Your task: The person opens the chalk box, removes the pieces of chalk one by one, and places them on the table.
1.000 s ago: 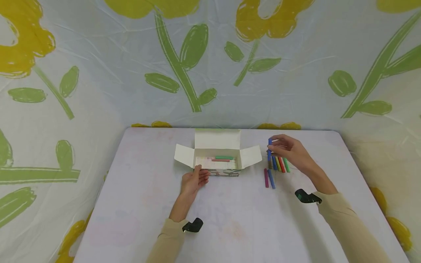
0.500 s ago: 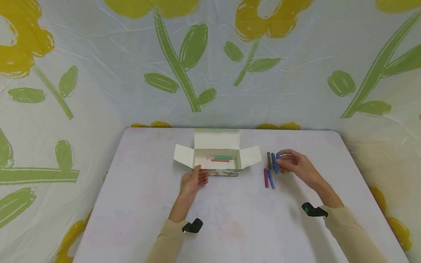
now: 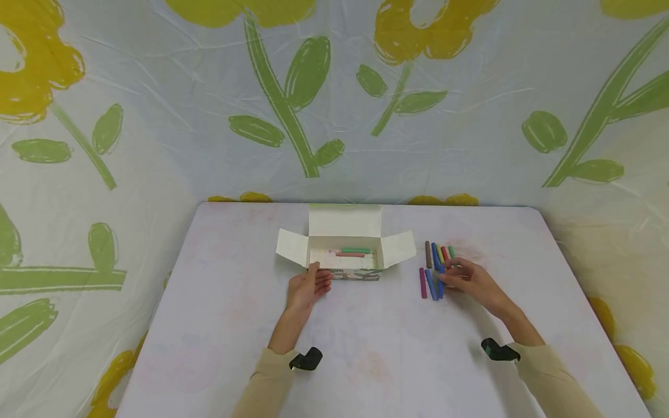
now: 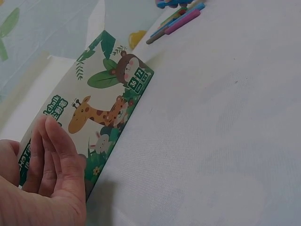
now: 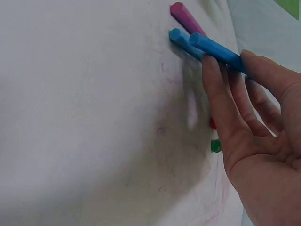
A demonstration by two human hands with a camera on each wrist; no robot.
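An open chalk box with animal drawings stands near the table's back, flaps spread. Inside lie a green chalk and a reddish chalk. My left hand holds the box's front wall, thumb at the rim and fingers along the printed face. Off to the right, my right hand pinches a blue chalk stick between thumb and fingers. Beside that stick are another blue chalk and a purple chalk. Whether the held stick touches the table, I cannot tell.
Behind the right hand is a row with a brown chalk, a blue one, a yellow one, a red chalk and a green one. The white table backs onto a flowered cloth.
My right hand has carried the blue chalk from above the back row toward the front row, beside the other blue stick. The left hand and box have stayed put.
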